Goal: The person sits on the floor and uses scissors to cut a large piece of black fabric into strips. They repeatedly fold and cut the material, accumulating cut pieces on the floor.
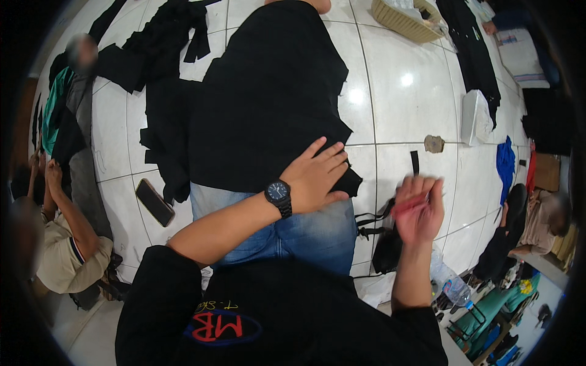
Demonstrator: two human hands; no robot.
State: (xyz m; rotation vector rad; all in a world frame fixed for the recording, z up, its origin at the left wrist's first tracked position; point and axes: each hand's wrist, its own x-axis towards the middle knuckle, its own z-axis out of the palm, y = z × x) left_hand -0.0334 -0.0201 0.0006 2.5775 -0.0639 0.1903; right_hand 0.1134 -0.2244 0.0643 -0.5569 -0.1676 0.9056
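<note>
A large piece of black cloth lies over my legs, its right edge jagged with several points. My left hand, with a black watch on its wrist, rests flat on the cloth near that edge, fingers stretched out. To the right, raised off the cloth, my right hand is bent around a small red thing, palm turned up. Motion blurs it, and its exact kind does not show. A narrow black strip lies on the floor just beyond this hand.
A phone lies on the white tiles at left, near more black cloth. At right are a brown lump, a white box, a black bag and a plastic bottle. A woven basket stands far off. Other people sit at both sides.
</note>
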